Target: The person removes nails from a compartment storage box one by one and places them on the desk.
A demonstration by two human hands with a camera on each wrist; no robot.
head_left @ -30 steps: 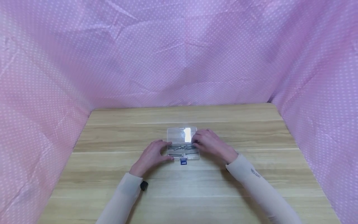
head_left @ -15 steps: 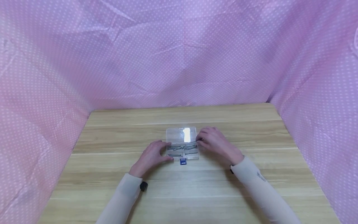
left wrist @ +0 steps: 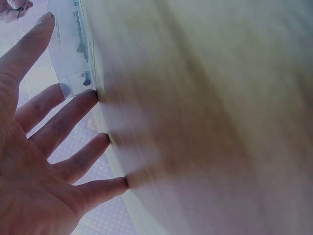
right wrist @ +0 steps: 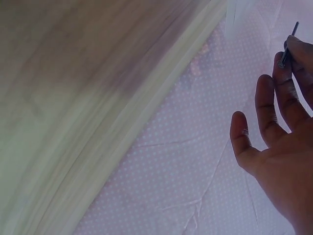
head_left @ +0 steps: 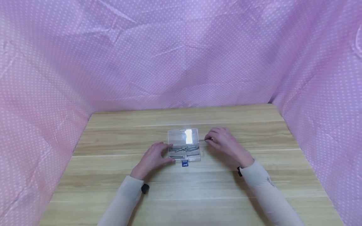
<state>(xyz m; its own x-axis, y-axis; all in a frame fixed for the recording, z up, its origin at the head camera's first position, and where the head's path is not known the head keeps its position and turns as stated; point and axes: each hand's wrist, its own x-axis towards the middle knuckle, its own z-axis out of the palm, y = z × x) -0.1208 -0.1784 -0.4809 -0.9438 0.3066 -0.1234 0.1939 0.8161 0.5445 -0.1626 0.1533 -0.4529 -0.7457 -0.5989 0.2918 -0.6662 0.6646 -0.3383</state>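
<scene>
A small clear plastic box (head_left: 185, 155) lies on the table with its lid (head_left: 178, 137) folded back. Several metal nails (head_left: 186, 148) lie in its compartments. My left hand (head_left: 152, 158) spans the box's left end, thumb at the front corner and index finger near the hinge. In the left wrist view its fingers (left wrist: 61, 122) are spread and mostly straight, the tips by the box corner. Right of the box, my right hand (head_left: 224, 142) pinches one nail (right wrist: 289, 46) between thumb and fingertips. The nail's flat head and thin shaft show in the right wrist view.
A blue tag (head_left: 185, 163) sits at the box's front edge. The wood-grain table (head_left: 181, 194) stretches around the box on all sides. Pink dotted cloth (head_left: 181, 62) hangs behind the table and along both sides.
My right hand has drawn away from the box's right compartments, moving to the right with the nail in its fingertips. The left hand and the box have stayed nearly still.
</scene>
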